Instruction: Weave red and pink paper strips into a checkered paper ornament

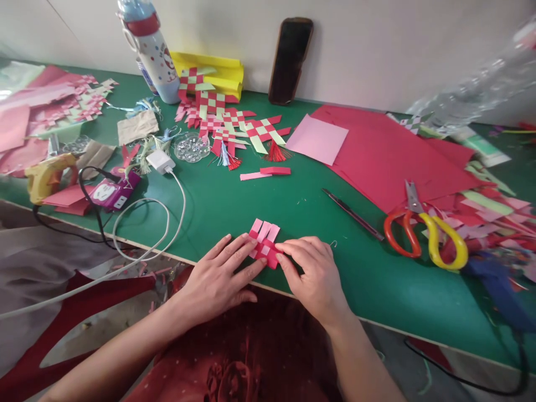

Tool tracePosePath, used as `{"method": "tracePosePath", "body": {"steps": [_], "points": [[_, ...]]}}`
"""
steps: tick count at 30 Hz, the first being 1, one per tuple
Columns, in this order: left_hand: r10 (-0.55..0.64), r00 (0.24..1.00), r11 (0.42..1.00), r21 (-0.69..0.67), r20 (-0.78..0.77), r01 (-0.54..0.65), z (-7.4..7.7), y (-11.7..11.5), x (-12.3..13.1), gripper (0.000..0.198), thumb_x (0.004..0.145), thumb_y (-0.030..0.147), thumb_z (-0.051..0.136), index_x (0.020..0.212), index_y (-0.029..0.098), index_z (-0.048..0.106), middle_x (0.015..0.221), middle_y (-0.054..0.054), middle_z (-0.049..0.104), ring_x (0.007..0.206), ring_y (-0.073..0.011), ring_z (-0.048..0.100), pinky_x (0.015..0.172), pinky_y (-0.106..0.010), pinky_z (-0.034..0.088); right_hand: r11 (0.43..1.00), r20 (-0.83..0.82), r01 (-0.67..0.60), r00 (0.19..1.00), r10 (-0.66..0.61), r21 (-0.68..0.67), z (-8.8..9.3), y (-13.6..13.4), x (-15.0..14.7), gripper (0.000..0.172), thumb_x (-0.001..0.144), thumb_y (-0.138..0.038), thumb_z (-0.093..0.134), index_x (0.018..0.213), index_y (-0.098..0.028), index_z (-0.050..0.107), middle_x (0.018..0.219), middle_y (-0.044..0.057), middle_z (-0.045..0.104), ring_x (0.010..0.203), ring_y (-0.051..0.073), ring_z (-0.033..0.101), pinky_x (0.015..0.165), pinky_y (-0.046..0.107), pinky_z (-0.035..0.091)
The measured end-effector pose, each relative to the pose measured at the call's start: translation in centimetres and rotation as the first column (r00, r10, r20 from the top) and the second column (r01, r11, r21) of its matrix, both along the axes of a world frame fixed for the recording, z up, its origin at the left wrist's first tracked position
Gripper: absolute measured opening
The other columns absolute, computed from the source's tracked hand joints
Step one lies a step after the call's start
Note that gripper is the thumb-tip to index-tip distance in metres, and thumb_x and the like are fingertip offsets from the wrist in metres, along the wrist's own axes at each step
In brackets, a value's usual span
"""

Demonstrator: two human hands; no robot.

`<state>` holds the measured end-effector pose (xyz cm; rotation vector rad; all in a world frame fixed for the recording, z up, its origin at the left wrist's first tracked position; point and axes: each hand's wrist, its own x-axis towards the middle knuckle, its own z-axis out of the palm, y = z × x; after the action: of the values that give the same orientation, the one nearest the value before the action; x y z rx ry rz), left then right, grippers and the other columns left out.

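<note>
A small woven piece of red and pink paper strips [265, 245] lies on the green table close to its front edge, its pink strip ends pointing away from me. My left hand [228, 265] is spread flat, with fingertips pressing on the left side of the weave. Thumb and forefinger of my right hand [312, 273] pinch the right end of a red strip in it. Beyond the weave lie a loose red strip [275, 171] and a pink strip [255, 176].
Scissors [419, 223] and a dark pen or knife [352, 213] lie right, before red paper sheets [389, 162]. Finished woven pieces [224, 120], a bottle [151, 53] and a leaning phone [290, 61] stand behind. Left are a yellow glue gun [49, 176] and a white cable [182, 206].
</note>
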<state>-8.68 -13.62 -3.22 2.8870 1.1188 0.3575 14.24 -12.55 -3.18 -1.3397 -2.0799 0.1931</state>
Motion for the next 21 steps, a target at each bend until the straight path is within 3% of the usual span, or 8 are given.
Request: {"method": "tracePosePath", "body": {"steps": [8,12,18,21], "points": [[-0.02,1.0,0.997,-0.073,0.019,0.022,1.0,0.9,0.2,0.063,0.083,0.05,0.071,0.137,0.025,0.052,0.147,-0.014,0.048,0.141,-0.0322,0.039,0.115,-0.056,0.033,1.0,-0.021,0.002,1.0,-0.002,0.018,0.5,0.4,-0.1,0.016,0.093,-0.021,0.058,0.102,-0.019,0.071,0.097,0.007,0.072,0.092,0.021,0.06,0.087,0.039,0.05],[-0.081,0.997,0.991,-0.107,0.017,0.082,1.6,1.9,0.2,0.053,0.085,0.047,0.07,0.132,0.025,0.056,0.141,-0.015,0.052,0.137,-0.0332,0.044,0.113,-0.06,0.034,1.0,0.064,-0.019,0.998,0.019,-0.003,0.7,0.4,-0.3,0.018,0.094,-0.022,0.058,0.103,-0.022,0.073,0.098,0.005,0.073,0.092,0.021,0.058,0.085,0.039,0.049],[-0.096,0.994,0.989,-0.106,0.045,0.1,1.5,2.1,-0.1,0.051,0.085,0.043,0.071,0.131,0.025,0.056,0.142,-0.016,0.05,0.138,-0.0328,0.043,0.112,-0.058,0.037,0.999,0.12,-0.034,0.992,0.033,0.009,0.9,0.3,0.2,0.01,0.092,-0.019,0.063,0.093,-0.021,0.073,0.095,0.003,0.073,0.09,0.02,0.055,0.082,0.036,0.045],[-0.094,0.995,0.99,-0.1,0.044,0.098,1.5,2.1,-0.3,0.052,0.085,0.044,0.071,0.131,0.025,0.055,0.143,-0.018,0.047,0.137,-0.0335,0.044,0.111,-0.058,0.038,0.998,0.126,-0.058,0.99,0.055,0.024,1.7,1.1,0.1,0.013,0.092,-0.018,0.063,0.1,-0.021,0.072,0.097,0.003,0.072,0.091,0.02,0.055,0.082,0.036,0.044]]}}
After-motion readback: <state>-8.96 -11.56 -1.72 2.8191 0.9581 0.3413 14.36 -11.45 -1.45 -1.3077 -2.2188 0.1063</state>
